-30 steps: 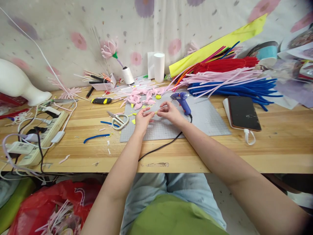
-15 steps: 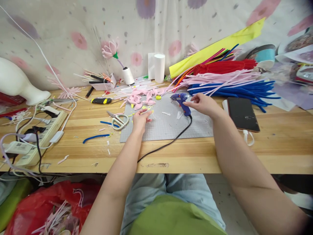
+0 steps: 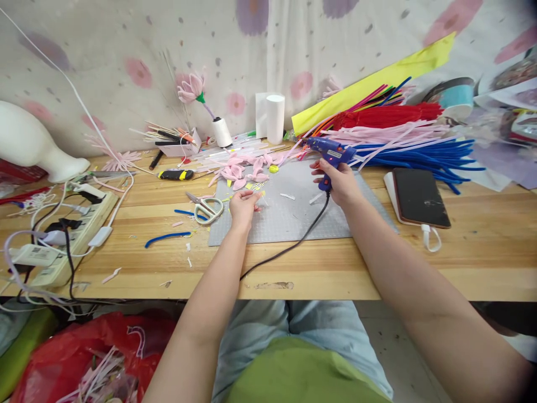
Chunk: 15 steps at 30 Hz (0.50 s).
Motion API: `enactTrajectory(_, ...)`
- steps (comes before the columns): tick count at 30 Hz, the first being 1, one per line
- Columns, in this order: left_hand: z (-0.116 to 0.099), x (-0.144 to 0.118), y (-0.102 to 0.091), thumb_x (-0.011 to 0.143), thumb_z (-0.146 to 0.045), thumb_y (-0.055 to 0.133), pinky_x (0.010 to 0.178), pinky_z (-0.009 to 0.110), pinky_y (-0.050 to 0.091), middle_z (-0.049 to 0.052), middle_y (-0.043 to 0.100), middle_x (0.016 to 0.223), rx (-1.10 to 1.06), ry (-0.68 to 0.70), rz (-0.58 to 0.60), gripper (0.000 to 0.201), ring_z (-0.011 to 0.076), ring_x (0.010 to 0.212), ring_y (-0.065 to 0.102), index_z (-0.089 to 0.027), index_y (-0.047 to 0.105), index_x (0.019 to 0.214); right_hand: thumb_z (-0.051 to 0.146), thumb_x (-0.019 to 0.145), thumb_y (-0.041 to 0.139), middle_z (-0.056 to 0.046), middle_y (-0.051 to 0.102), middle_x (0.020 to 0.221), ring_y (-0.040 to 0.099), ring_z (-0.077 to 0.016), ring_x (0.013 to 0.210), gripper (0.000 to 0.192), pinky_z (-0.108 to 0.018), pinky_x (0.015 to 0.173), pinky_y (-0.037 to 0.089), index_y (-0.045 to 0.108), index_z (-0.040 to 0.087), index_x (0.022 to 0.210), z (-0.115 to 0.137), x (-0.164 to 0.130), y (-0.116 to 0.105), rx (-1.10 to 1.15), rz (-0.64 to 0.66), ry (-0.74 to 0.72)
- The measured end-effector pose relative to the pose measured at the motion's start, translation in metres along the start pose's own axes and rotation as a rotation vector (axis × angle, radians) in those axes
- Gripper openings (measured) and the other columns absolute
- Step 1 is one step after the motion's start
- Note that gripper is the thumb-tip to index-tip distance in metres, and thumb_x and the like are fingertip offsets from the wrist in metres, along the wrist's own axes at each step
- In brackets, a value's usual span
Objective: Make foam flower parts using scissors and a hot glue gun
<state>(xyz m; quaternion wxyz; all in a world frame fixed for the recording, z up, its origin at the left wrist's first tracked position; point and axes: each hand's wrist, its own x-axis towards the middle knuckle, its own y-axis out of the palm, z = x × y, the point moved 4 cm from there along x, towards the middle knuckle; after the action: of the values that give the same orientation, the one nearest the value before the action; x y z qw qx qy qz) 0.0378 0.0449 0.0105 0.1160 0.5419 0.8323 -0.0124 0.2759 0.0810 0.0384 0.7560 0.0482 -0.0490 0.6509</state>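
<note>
My right hand [image 3: 339, 183] grips the handle of a blue glue gun [image 3: 327, 150], lifted above the grey cutting mat [image 3: 293, 215], nozzle pointing left. Its black cord [image 3: 289, 246] trails toward the table's front edge. My left hand [image 3: 242, 206] rests on the mat's left part and pinches a small pink and yellow craft piece [image 3: 257, 195] between its fingertips. Pink petals [image 3: 243, 170] lie in a heap just behind the left hand.
White-handled scissors [image 3: 206, 207] lie left of the mat, a blue pipe cleaner [image 3: 165, 238] nearer me. Bundles of pipe cleaners [image 3: 403, 140] fill the back right. A phone [image 3: 419, 197] lies right of the mat. A power strip [image 3: 62, 235] with cables sits at the left.
My right hand left the small piece, reached right to the glue gun on the mat, closed on its handle and raised it. The left hand stayed in place with the piece.
</note>
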Motion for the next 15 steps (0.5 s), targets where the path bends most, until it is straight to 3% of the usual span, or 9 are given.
enactTrajectory(3, 0.000, 0.001, -0.001, 0.059, -0.018, 0.072, 0.045, 0.023, 0.046, -0.005, 0.056, 0.061, 0.007, -0.002, -0.012, 0.026, 0.0028, 0.038, 0.040, -0.015, 0.053, 0.076, 0.059, 0.068, 0.061, -0.002, 0.058, 0.064, 0.049, -0.0101, 0.052, 0.039, -0.024, 0.045, 0.038, 0.056, 0.021, 0.073, 0.013, -0.015, 0.011, -0.055, 0.159, -0.003)
enactTrajectory(7, 0.000, 0.001, -0.003, 0.058, -0.017, 0.072, 0.044, 0.023, 0.046, -0.005, 0.054, 0.059, 0.007, -0.010, -0.025, 0.026, 0.0027, 0.037, 0.039, -0.015, 0.052, 0.075, 0.059, 0.066, 0.064, 0.003, 0.046, 0.046, 0.039, -0.0070, 0.041, 0.042, -0.024, 0.041, 0.030, 0.057, 0.018, 0.064, 0.010, -0.029, 0.031, -0.220, 0.435, 0.046)
enactTrajectory(15, -0.001, 0.001, -0.003, 0.059, -0.015, 0.071, 0.041, 0.022, 0.046, -0.005, 0.054, 0.057, -0.016, 0.003, -0.047, 0.025, 0.0035, 0.038, 0.041, -0.014, 0.051, 0.075, 0.059, 0.063, 0.066, 0.003, 0.049, 0.053, 0.040, -0.0062, 0.043, 0.044, -0.023, 0.041, 0.031, 0.056, 0.017, 0.068, 0.001, -0.032, 0.039, -0.397, 0.534, 0.083)
